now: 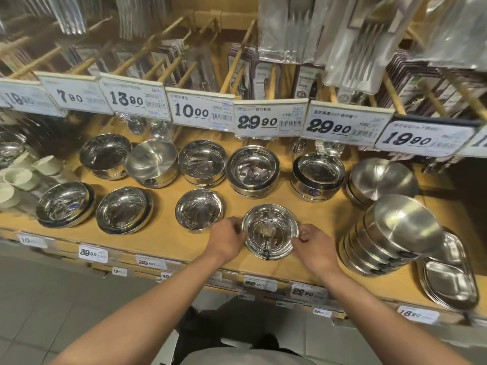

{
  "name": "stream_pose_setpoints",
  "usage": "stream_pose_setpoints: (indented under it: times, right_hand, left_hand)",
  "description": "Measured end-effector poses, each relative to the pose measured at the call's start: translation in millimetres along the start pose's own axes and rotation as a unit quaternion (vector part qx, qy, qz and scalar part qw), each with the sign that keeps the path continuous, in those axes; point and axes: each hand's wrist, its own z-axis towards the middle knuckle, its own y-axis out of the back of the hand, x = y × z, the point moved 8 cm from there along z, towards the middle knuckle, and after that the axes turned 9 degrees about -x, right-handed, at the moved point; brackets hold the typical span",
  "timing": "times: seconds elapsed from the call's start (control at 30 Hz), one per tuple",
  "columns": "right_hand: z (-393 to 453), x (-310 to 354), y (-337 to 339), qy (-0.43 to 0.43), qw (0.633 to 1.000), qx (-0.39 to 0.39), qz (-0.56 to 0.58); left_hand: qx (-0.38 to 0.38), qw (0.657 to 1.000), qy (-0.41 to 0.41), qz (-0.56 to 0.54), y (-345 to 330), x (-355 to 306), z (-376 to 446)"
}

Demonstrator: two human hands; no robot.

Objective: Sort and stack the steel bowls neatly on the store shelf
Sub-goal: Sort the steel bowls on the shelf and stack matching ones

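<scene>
- Item in hand: small stack of steel bowls point(270, 231), front row of the wooden shelf point(168, 238), near the front edge, right of centre.
- Left hand point(228, 239): fingers curled against the stack's left rim, gripping it.
- Right hand point(317, 245): fingers curled at the right rim, gripping the opposite side. Whether the stack is lifted or resting on the shelf cannot be told.
- Neighbours, front row: single bowl point(199, 210) just beside the left hand; two wider bowls point(123, 209) and point(66, 204) further left.
- Back row: five bowl stacks, among them a tilted matte bowl point(151, 163) and a labelled stack point(317, 176).
- Right side: leaning pile of matte bowls point(387, 238), touching divided steel trays point(448, 275).
- Above: price tags point(271, 121) and hanging cutlery packs.
- Step, as judged: squaring and placing this stack in line with the front row.
- Handling advice: keep both grips level and opposite, so nested bowls stay seated; polished steel likely slips, so move slowly; set it down in line with the single bowl, apart from the leaning pile, which looks liable to topple if nudged.
</scene>
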Motion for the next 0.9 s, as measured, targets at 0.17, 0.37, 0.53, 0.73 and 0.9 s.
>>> stream_pose_setpoints:
  times: [0.17,0.37,0.53,0.73,0.9]
  right_hand:
    - [-3.9,13.5,15.3,0.039,0.998,-0.055,0.004]
    - [-7.8,48.2,25.1,0.072,0.994,-0.070,0.045]
    - [-16.9,81.5,6.8,0.085,0.991,-0.001,0.100]
    - [-32.0,129.7,-54.1,0.102,0.988,0.087,0.081]
    - [-39.8,161.2,-99.5,0.142,0.984,0.100,0.032]
  left_hand:
    - [-0.002,0.998,0.003,-0.063,28.1,3.3,-1.9]
    - [-0.047,0.981,0.074,-0.171,99.2,36.0,-2.4]
    - [-0.119,0.961,0.129,-0.215,162.3,87.2,-8.3]
    - [-0.176,0.934,0.200,-0.237,212.8,165.2,-23.4]
    - [-0.186,0.931,0.212,-0.232,237.3,207.0,-21.4]
